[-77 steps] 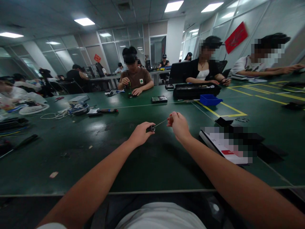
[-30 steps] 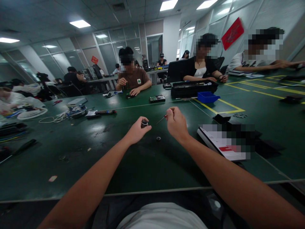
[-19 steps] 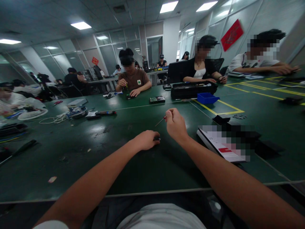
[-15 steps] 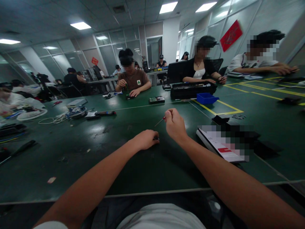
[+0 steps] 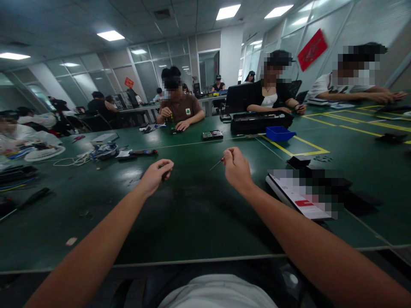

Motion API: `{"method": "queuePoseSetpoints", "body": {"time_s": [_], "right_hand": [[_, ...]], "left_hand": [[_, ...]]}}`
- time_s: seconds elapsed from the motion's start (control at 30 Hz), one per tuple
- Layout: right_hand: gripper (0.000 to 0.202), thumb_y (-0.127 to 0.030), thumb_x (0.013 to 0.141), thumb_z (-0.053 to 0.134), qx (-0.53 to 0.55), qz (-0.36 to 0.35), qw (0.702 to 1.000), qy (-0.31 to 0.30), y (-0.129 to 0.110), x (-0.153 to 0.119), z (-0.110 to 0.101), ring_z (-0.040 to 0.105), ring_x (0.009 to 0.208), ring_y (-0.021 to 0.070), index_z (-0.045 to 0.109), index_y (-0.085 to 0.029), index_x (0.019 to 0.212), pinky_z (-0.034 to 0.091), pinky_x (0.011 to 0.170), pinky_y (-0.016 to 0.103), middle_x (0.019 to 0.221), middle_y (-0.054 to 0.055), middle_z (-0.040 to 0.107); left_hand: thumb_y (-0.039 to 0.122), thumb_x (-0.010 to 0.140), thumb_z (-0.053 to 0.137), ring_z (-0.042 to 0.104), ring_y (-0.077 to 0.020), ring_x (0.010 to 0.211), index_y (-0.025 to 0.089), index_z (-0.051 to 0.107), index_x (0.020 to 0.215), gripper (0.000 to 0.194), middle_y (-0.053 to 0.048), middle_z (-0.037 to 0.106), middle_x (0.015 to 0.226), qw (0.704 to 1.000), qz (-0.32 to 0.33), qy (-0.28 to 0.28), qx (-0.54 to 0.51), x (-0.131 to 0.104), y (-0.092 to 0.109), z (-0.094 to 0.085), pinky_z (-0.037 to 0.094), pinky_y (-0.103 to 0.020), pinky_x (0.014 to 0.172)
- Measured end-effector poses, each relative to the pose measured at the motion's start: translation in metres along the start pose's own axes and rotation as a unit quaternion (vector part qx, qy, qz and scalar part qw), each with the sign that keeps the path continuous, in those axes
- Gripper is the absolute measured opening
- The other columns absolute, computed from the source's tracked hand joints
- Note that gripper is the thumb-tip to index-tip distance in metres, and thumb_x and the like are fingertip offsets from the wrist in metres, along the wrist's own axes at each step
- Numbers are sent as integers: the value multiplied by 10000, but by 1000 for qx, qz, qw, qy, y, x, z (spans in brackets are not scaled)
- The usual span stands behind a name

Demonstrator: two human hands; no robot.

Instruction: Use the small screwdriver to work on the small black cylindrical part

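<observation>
Left of the blue bin (image 5: 280, 133) and nearer, the right hand (image 5: 236, 169) pinches a thin screwdriver (image 5: 218, 163). Farther left of the bin, the left hand (image 5: 157, 173) curls round a dark thing (image 5: 165, 174), too hidden to name; loose fingers could drop it.

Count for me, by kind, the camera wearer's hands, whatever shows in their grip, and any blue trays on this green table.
Hands: 2, the left hand and the right hand
Thin-shafted tool, right: 1
Dark thing, left, mostly hidden: 1 visible
Blue tray: 1
Total: 5
</observation>
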State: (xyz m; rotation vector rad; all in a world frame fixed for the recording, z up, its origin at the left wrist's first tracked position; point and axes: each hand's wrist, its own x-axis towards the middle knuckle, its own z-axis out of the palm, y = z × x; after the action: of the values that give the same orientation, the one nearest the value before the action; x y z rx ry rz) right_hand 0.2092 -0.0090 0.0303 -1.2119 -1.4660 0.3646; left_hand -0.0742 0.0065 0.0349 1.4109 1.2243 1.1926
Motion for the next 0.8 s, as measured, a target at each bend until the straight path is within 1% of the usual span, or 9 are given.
{"method": "queuePoseSetpoints", "body": {"time_s": [0.1, 0.23, 0.3, 0.4, 0.5, 0.57, 0.67, 0.73, 0.8], "right_hand": [[235, -400, 1002, 367, -1, 2, 1000, -3, -1, 0, 0, 634, 782, 235, 518, -246, 908, 402, 710, 361, 802, 47, 663], [242, -402, 1000, 368, -7, 3, 1000, -3, 0, 0, 1, 631, 776, 231, 523, -241, 909, 400, 705, 356, 795, 44, 661], [246, -404, 998, 368, -11, 2, 1000, 1, 1, 0, 2, 631, 773, 229, 526, -238, 907, 398, 699, 353, 793, 43, 660], [246, -398, 996, 370, -13, 2, 1000, 2, 1, 0, 3, 632, 772, 227, 527, -236, 900, 400, 702, 352, 793, 42, 658], [244, -397, 996, 371, -11, 4, 1000, -2, 1, 0, 4, 634, 769, 226, 527, -236, 901, 402, 704, 353, 789, 42, 658], [243, -401, 995, 373, -8, 4, 1000, -6, 0, -1, 3, 636, 774, 229, 527, -235, 908, 404, 704, 354, 792, 46, 659], [244, -404, 992, 373, -6, 4, 1000, -10, -1, -1, 3, 635, 772, 230, 528, -233, 912, 405, 699, 355, 794, 48, 658], [244, -404, 991, 374, -7, 3, 1000, -9, -2, -1, 3, 632, 764, 230, 528, -233, 909, 402, 696, 355, 785, 46, 655], [245, -405, 991, 374, -9, 0, 1000, -6, -1, -1, 4, 630, 760, 229, 527, -235, 904, 401, 698, 355, 777, 44, 653]], "left_hand": [[317, 687, 788, 483, -85, 558, 149, 612, 862, 300, 13, 535, 738, 997, -9, 64, -48, -4, 2, -34, 373, -200, 507], [250, 764, 683, 505, -104, 555, 138, 636, 973, 242, -4, 556, 747, 982, -24, 152, -109, -14, 9, -76, 417, -213, 503], [212, 811, 610, 500, -109, 539, 123, 621, 959, 173, -11, 548, 723, 969, -47, 208, -128, -19, 12, -97, 413, -214, 487], [151, 844, 526, 487, -111, 526, 134, 567, 875, 54, -7, 530, 700, 944, -69, 292, -135, -27, 12, -130, 404, -210, 473], [109, 846, 473, 483, -116, 528, 147, 531, 833, 71, -1, 518, 699, 919, -72, 368, -125, -37, 10, -162, 402, -209, 466], [86, 828, 462, 486, -120, 528, 151, 519, 815, 87, 0, 515, 699, 901, -77, 412, -112, -45, 9, -179, 402, -208, 461], [42, 769, 445, 488, -126, 520, 153, 509, 785, 129, -4, 517, 691, 877, -90, 466, -78, -60, 10, -199, 408, -208, 457], [30, 729, 426, 497, -129, 516, 149, 519, 770, 157, -13, 528, 697, 865, -98, 489, -48, -69, 9, -210, 409, -207, 447], [41, 701, 414, 503, -138, 502, 145, 527, 751, 161, -24, 528, 699, 864, -99, 494, -9, -78, 6, -223, 397, -211, 419]]}}
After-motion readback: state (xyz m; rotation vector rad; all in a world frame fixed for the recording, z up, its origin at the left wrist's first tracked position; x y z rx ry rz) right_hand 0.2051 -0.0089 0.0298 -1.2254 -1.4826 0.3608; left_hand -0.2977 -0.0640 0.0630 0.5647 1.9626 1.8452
